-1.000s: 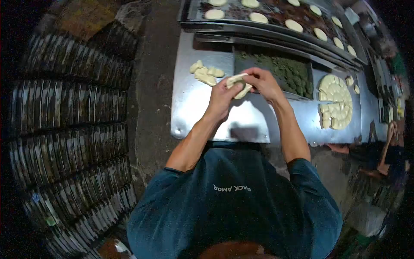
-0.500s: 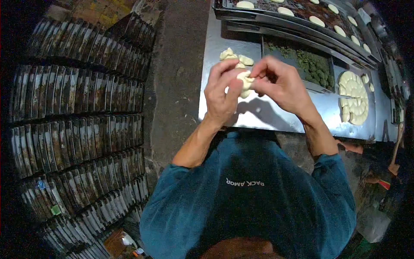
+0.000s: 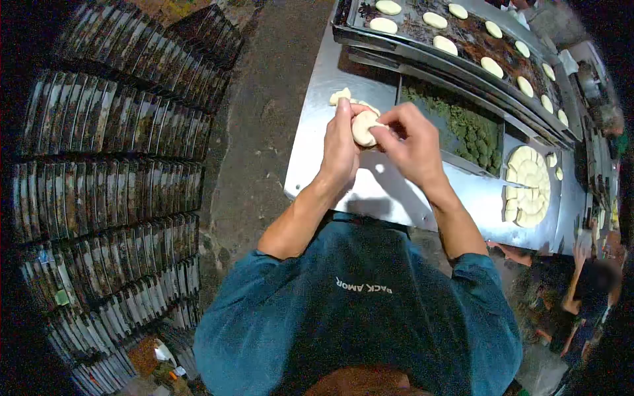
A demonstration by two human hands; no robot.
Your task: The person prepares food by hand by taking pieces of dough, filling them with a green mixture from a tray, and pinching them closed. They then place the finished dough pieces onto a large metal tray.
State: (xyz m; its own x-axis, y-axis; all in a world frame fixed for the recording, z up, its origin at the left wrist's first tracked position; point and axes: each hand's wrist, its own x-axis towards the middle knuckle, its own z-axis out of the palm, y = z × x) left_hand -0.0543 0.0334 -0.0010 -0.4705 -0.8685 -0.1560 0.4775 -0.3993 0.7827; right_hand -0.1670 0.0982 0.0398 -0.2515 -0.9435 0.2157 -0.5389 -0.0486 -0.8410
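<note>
A round piece of pale dough (image 3: 364, 128) sits in my left hand (image 3: 341, 142), whose fingers curl round its far side. The thumb and fingers of my right hand (image 3: 411, 142) pinch the right edge of the same piece. Both hands are above the metal table (image 3: 314, 142). Small dough pieces (image 3: 340, 97) lie just beyond my left hand, partly hidden by it. Past my right hand is a metal box of green filling (image 3: 477, 135). A coil of dough (image 3: 528, 173), cut in part into pieces, lies on the table to the right.
A dark baking tray (image 3: 422, 33) with several flat dough rounds stands along the table's far side. Stacks of dirty trays (image 3: 112, 132) fill the left, beyond a strip of floor (image 3: 254, 112). Another person (image 3: 594, 277) is at the far right.
The dough in my hands was folded and uneven; now it shows a smooth, round face. My right hand has moved slightly lower and left. The view has shifted, showing more of the baking tray.
</note>
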